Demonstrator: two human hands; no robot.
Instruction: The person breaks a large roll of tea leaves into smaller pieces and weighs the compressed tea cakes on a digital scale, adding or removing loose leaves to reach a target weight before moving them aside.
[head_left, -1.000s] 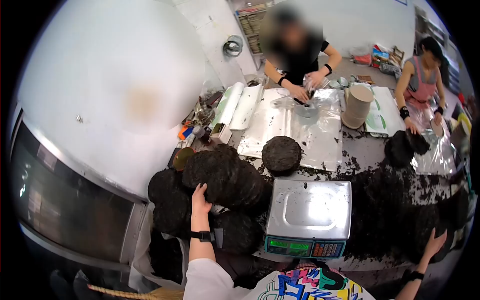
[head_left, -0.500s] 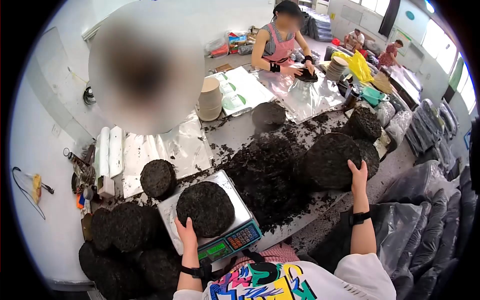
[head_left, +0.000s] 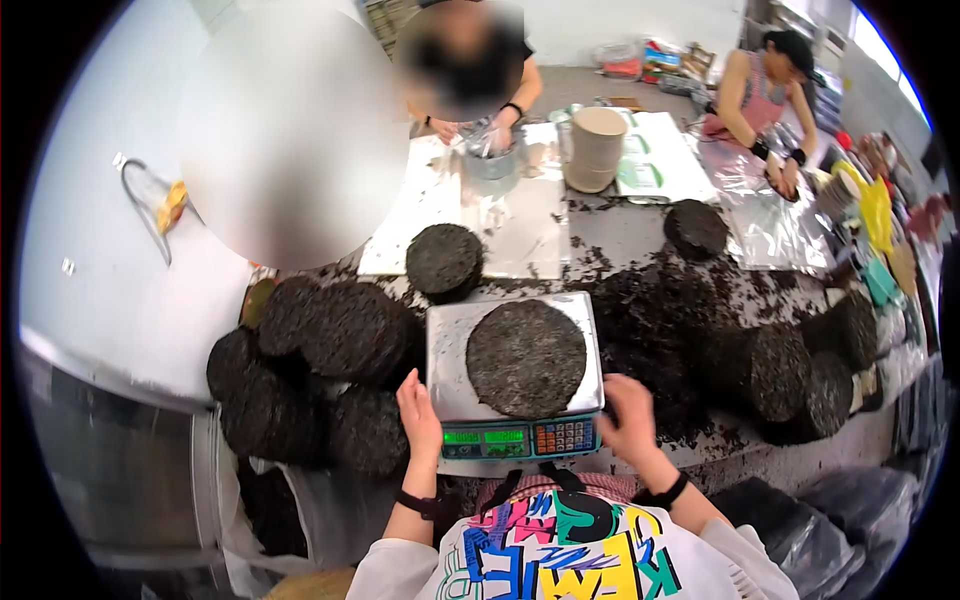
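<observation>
A dark round pressed cake (head_left: 527,357) lay flat on the steel pan of a weighing scale (head_left: 446,350), which stood at the near edge of the tabletop (head_left: 640,235) with its green display and keypad facing the person. The left hand (head_left: 420,415) rested at the scale's near left corner, fingers loosely spread against the pan's edge, its grip released and holding nothing; a black band circled that wrist. The right hand (head_left: 628,415) lay at the scale's near right corner, just beside the keypad, fingers curled but closed on nothing, apart from the cake. To the left of the scale a pile of similar dark cakes (head_left: 320,370) leaned on one another. Just behind the scale another single cake (head_left: 444,262) sat partly on a silvery sheet (head_left: 520,215). Loose dark crumbs (head_left: 655,320) covered the tabletop to the right of the scale, and more cakes stood on edge (head_left: 790,370) beyond them. One more cake (head_left: 696,229) lay farther back. A stack of round cardboard pieces (head_left: 596,148) stood near the far side. Across the tabletop a person in black (head_left: 470,75) had both hands at a small container, and a second person in pink (head_left: 755,100) pressed on a foil sheet.
</observation>
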